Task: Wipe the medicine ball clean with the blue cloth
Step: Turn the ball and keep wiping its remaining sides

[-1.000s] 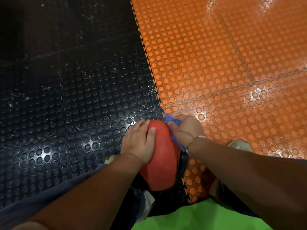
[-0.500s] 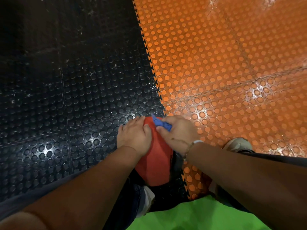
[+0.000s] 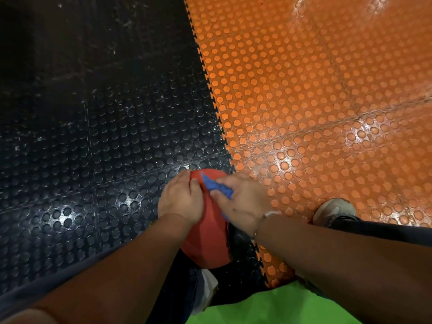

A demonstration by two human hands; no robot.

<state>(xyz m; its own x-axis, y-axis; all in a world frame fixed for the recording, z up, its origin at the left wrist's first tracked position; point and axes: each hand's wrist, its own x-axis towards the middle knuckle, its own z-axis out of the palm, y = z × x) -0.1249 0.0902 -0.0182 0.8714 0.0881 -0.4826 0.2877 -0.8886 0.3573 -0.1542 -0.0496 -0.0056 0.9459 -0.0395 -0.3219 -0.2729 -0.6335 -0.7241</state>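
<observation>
The round red rubber medicine ball [image 3: 208, 237] is sitting low before the person, over the studded black-and-orange floor [image 3: 304, 113]. The left hand [image 3: 180, 199] is lying flat-fingered against its side; the right hand [image 3: 243, 204] is bunching the crumpled blue cloth [image 3: 219, 188] onto its top. The ball is likely heavy and grippy, so bracing its side suits.

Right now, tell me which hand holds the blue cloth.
The right hand: it grips the blue cloth against the medicine ball; the left hand rests bare on it.
</observation>
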